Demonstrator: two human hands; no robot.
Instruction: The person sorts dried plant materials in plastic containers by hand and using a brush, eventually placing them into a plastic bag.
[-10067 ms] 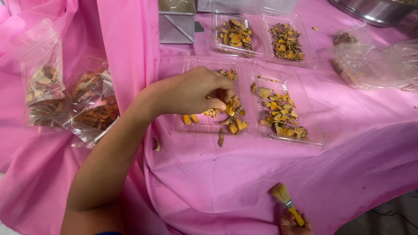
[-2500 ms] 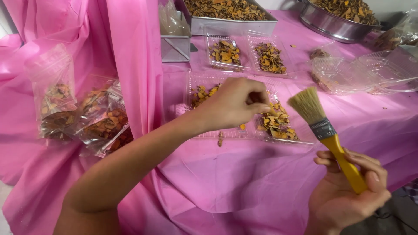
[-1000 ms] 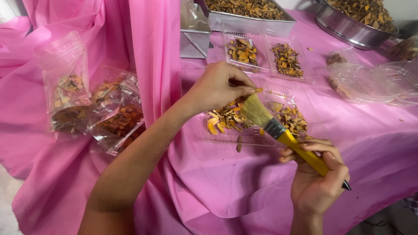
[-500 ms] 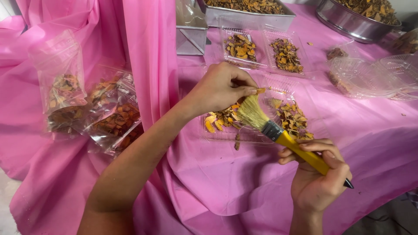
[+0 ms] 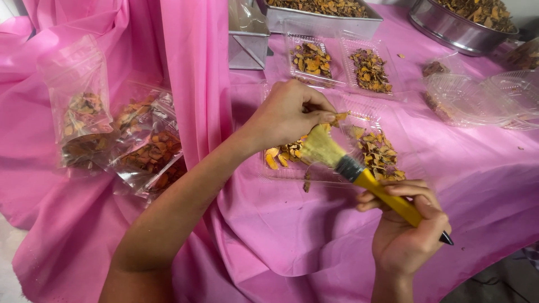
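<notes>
Gripping a small orange chip over a clear tray, the left hand holds it to a brush clenched in the right hand; light strokes off the chip's edge, over the tray, look wisest. Dried orange pieces fill two far trays, steel pans and bags on the pink-draped worktop.

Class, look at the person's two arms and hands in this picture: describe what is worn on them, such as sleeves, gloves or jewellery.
Both are bare. The left hand and its forearm show no sleeve, glove, ring or bracelet up to the picture's lower edge. The right hand is likewise ungloved, with no ring or watch visible at the wrist.
</notes>
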